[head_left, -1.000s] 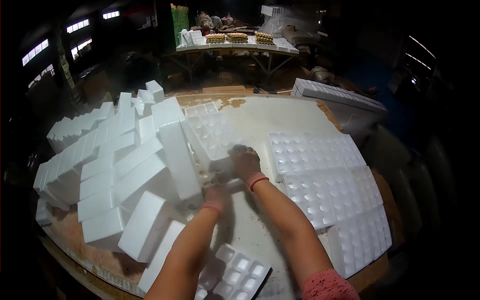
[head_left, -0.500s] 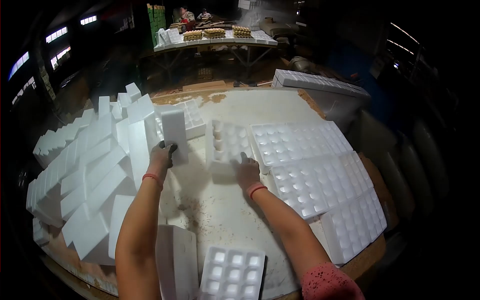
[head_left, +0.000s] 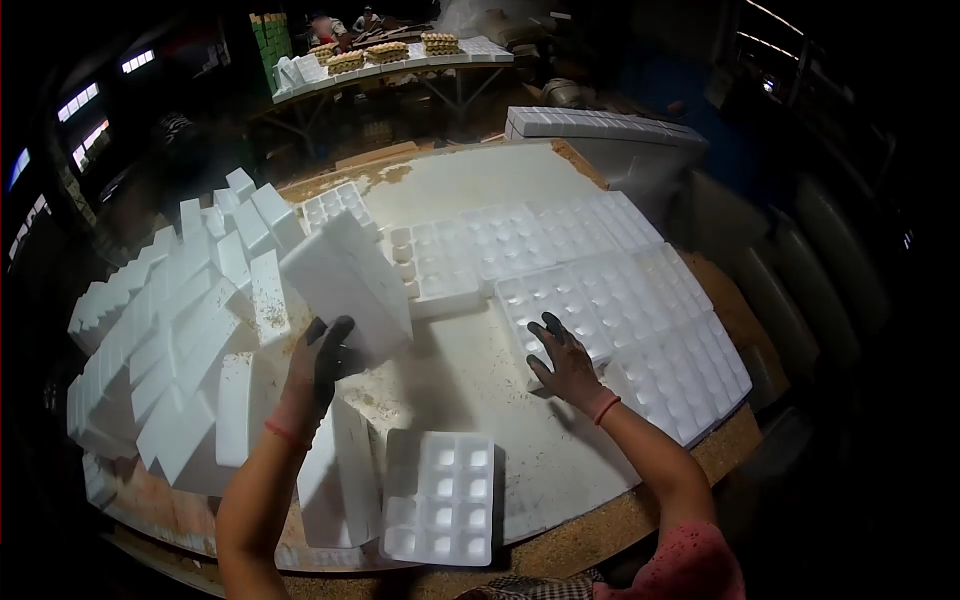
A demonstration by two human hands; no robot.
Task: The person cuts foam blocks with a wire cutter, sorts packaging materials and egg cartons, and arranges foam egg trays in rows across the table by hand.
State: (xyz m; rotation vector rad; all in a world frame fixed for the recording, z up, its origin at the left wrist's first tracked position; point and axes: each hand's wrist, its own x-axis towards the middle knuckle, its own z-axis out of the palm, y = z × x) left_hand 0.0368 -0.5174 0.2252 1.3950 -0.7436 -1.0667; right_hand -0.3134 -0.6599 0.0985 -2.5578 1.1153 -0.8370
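My left hand [head_left: 323,365], in a glove with dark fingers, grips a white foam tray [head_left: 350,285]. This tray is tilted beside the heap, its smooth side toward me. My right hand [head_left: 567,365] is spread at the near left corner of a foam tray with round hollows [head_left: 555,300]; whether it touches is unclear. Behind that, another foam tray [head_left: 435,265] stands at the left end of the back row. A foam tray with square hollows [head_left: 440,497] lies near me, beside an upright foam block [head_left: 338,480].
A heap of white foam trays [head_left: 190,320] covers the table's left side. Rows of trays [head_left: 680,365] line the right side. Beyond the worktable [head_left: 490,165] stand a long stack of white foam [head_left: 600,125] and another table holding egg trays [head_left: 387,52]. People are in the background.
My left hand has pulled a foam tray away from the heap and tilted it. My right hand has left the back-row tray, now against its row, and moved right and nearer. The view has shifted.
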